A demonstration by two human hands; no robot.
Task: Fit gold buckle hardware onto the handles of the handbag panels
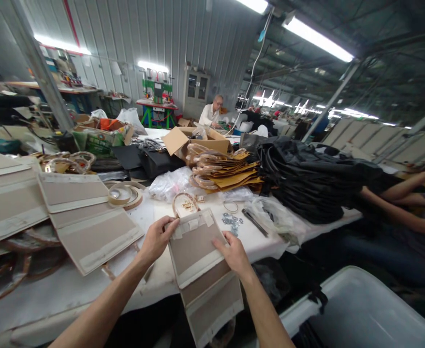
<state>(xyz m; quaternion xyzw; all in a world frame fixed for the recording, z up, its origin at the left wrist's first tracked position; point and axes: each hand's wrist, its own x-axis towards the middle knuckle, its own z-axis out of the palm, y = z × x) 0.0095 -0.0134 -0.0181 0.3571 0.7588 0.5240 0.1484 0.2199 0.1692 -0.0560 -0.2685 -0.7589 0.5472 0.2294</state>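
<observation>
Bare forearms (pixel 99 299) reach up to a beige panel (pixel 197 249), which is held at a slant over the front edge of the tabletop (pixel 67 290), its lower section hanging past that edge. The left hand (pixel 160 239) pinches the panel's upper left corner between thumb and fingers. The right hand (pixel 235 253) grips its right side, thumb laid on the face, the other fingers mostly hidden. Short white strips (pixel 195 224) sit along the panel's top, and a brownish loop (pixel 185 194) shows just beyond it.

Past the panel lie small gold-coloured fittings (pixel 188 206), and to their right a thin ring (pixel 230 207) and a scatter of silvery pieces (pixel 231 221). Nearer the tabletop's right end, a dark narrow object (pixel 255 222) lies just beside a clear plastic bag (pixel 275 215). At that end stands a high stack of black pieces (pixel 306 176); another person's arms (pixel 393 207) reach toward it. Toward the far edge are a pile of mustard-coloured pieces (pixel 234 175) and an open cardboard box (pixel 176 141). More beige panels (pixel 92 237) lie at the left end, near rolls of tape (pixel 125 193). Below the front edge, at the right, is a pale tub (pixel 375 309).
</observation>
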